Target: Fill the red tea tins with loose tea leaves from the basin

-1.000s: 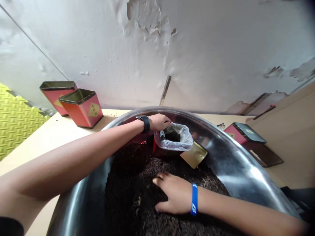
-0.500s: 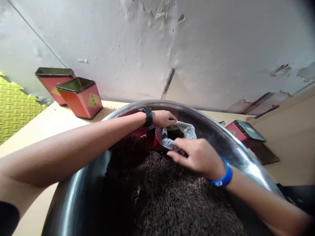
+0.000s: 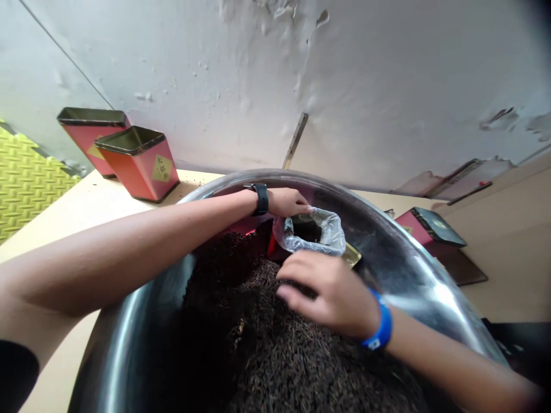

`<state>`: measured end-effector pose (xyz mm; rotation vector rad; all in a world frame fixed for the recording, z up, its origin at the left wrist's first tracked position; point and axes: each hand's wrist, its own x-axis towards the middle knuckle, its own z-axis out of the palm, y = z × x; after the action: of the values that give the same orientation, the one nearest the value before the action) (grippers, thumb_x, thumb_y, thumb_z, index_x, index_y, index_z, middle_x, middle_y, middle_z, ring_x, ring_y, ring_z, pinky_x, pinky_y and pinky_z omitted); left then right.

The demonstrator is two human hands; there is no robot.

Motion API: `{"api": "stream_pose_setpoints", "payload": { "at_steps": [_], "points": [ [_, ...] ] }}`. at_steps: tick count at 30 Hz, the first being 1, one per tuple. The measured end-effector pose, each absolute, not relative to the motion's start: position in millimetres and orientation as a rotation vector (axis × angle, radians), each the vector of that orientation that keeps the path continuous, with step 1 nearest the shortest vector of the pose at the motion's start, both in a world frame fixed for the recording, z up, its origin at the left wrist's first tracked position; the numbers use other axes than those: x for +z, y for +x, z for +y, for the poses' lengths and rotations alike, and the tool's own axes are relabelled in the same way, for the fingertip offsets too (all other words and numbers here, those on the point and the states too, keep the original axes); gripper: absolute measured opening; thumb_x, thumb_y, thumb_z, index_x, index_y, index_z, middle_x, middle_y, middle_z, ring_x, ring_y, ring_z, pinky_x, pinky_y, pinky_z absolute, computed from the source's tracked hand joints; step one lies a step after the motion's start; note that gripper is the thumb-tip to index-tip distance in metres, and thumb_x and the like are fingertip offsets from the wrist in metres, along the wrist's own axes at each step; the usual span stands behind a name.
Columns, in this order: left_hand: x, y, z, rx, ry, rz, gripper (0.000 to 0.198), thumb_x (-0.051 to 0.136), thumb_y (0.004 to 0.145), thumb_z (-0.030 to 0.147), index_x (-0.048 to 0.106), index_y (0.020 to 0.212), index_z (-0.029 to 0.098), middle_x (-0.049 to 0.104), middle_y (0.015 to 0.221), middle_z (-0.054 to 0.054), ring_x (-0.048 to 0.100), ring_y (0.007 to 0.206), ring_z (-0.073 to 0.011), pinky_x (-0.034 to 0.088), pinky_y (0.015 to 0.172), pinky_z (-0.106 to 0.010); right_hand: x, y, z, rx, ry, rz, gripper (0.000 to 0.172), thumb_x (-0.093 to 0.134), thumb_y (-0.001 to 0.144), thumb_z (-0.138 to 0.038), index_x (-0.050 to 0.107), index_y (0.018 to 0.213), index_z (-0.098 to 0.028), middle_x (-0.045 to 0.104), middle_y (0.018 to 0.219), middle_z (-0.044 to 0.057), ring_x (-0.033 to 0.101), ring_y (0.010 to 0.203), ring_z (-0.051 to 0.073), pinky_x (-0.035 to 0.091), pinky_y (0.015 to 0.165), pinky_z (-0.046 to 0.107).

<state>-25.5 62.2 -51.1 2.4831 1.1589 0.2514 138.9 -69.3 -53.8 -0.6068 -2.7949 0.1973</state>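
My left hand [image 3: 287, 202], with a dark watch at the wrist, pinches the far rim of a clear plastic bag [image 3: 332, 230]. The bag's mouth gapes, and dark leaves show inside. Red and gold edges of a tin [image 3: 353, 256] show around the bag; most of it is hidden. Just in front of the bag is my right hand [image 3: 331, 289], a blue band on its wrist. Its thumb and fingers are apart, with nothing visible between them. Beneath it spreads a heap of dark, dry tea leaves [image 3: 297, 355] in a large metal basin [image 3: 400, 244].
Two open red tins [image 3: 148, 169] stand on the pale table [image 3: 43, 229] at the left. A closed red tin [image 3: 426, 229] sits to the right of the basin. Behind the basin rises a wall [image 3: 215, 97] with peeling paint. Yellow matting [image 3: 26, 178] lies at far left.
My right hand has drawn back from the bag's mouth, down and slightly left. The tea leaves it held earlier no longer show in it. My left hand keeps its hold on the bag.
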Motion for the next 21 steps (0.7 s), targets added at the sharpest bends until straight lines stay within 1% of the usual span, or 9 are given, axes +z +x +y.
{"api": "stream_pose_setpoints", "payload": {
  "at_steps": [1, 3, 5, 6, 8, 11, 15, 18, 21],
  "points": [
    [-52, -26, 63, 0.253, 2.484, 1.18, 0.047, 0.036, 0.086, 0.048, 0.062, 0.109, 0.017, 0.065, 0.102, -0.006, 0.056, 0.081, -0.014, 0.038, 0.069, -0.021, -64, 135, -76, 0.312, -0.497, -2.913, 0.033, 0.044, 0.087, -0.041, 0.059, 0.105, -0.018, 0.06, 0.104, 0.005, 0.053, 0.092, 0.014, 0.042, 0.081, 0.027],
    [-52, -26, 63, 0.259, 2.479, 1.219, 0.046, 0.035, 0.087, 0.047, 0.062, 0.11, 0.018, 0.066, 0.102, -0.005, 0.057, 0.082, -0.0139, 0.038, 0.069, -0.021, -86, 129, -82, 0.368, -0.363, -3.073, 0.052, 0.045, 0.082, -0.053, 0.05, 0.121, -0.018, 0.05, 0.125, 0.009, 0.046, 0.109, 0.02, 0.041, 0.086, 0.032],
    [-53, -26, 63, 0.271, 2.465, 1.242, 0.045, 0.036, 0.087, 0.047, 0.062, 0.109, 0.019, 0.066, 0.101, -0.005, 0.057, 0.081, -0.0141, 0.038, 0.068, -0.021, -105, 127, -79, 0.365, -0.41, -3.131, 0.06, 0.043, 0.082, -0.056, 0.043, 0.128, -0.017, 0.045, 0.13, 0.012, 0.043, 0.115, 0.023, 0.04, 0.088, 0.035],
    [-53, -26, 63, 0.275, 2.462, 1.251, 0.045, 0.036, 0.086, 0.047, 0.063, 0.109, 0.019, 0.066, 0.1, -0.005, 0.057, 0.081, -0.0144, 0.039, 0.067, -0.021, -111, 127, -74, 0.356, -0.5, -3.134, 0.055, 0.04, 0.085, -0.053, 0.044, 0.127, -0.017, 0.049, 0.126, 0.012, 0.046, 0.112, 0.022, 0.04, 0.087, 0.034],
    [-54, -26, 64, 0.292, 2.463, 1.261, 0.045, 0.036, 0.086, 0.048, 0.064, 0.107, 0.02, 0.067, 0.099, -0.005, 0.057, 0.08, -0.0152, 0.039, 0.068, -0.022, -120, 131, -61, 0.286, -0.729, -3.141, 0.04, 0.034, 0.091, -0.041, 0.052, 0.118, -0.018, 0.061, 0.107, 0.01, 0.056, 0.096, 0.018, 0.042, 0.079, 0.03],
    [-55, -27, 65, 0.305, 2.467, 1.269, 0.044, 0.036, 0.086, 0.047, 0.064, 0.106, 0.02, 0.067, 0.099, -0.006, 0.057, 0.081, -0.0159, 0.039, 0.068, -0.023, -126, 137, -40, -0.014, -0.975, -3.159, 0.034, 0.03, 0.093, -0.027, 0.059, 0.107, -0.018, 0.066, 0.086, 0.008, 0.061, 0.076, 0.016, 0.041, 0.066, 0.027],
    [-55, -27, 65, 0.292, 2.462, 1.301, 0.045, 0.037, 0.085, 0.048, 0.064, 0.107, 0.019, 0.067, 0.097, -0.006, 0.057, 0.079, -0.0155, 0.039, 0.067, -0.023, -138, 145, -24, -0.321, -1.088, -3.198, 0.035, 0.03, 0.092, -0.019, 0.055, 0.117, -0.019, 0.065, 0.076, 0.008, 0.061, 0.066, 0.017, 0.037, 0.058, 0.026],
    [-55, -27, 67, 0.295, 2.47, 1.308, 0.045, 0.036, 0.086, 0.047, 0.064, 0.106, 0.018, 0.066, 0.097, -0.006, 0.056, 0.079, -0.0152, 0.039, 0.067, -0.023, -145, 148, -21, -0.335, -1.074, -3.263, 0.036, 0.035, 0.089, -0.016, 0.053, 0.119, -0.024, 0.065, 0.075, 0.006, 0.062, 0.067, 0.018, 0.036, 0.056, 0.026],
    [-56, -27, 68, 0.286, 2.478, 1.319, 0.044, 0.037, 0.086, 0.046, 0.065, 0.105, 0.018, 0.066, 0.097, -0.006, 0.056, 0.079, -0.0157, 0.038, 0.068, -0.024, -149, 149, -20, -0.326, -1.122, -3.266, 0.033, 0.038, 0.087, -0.014, 0.056, 0.114, -0.021, 0.064, 0.078, 0.007, 0.062, 0.071, 0.02, 0.037, 0.057, 0.026]
  ]
}}
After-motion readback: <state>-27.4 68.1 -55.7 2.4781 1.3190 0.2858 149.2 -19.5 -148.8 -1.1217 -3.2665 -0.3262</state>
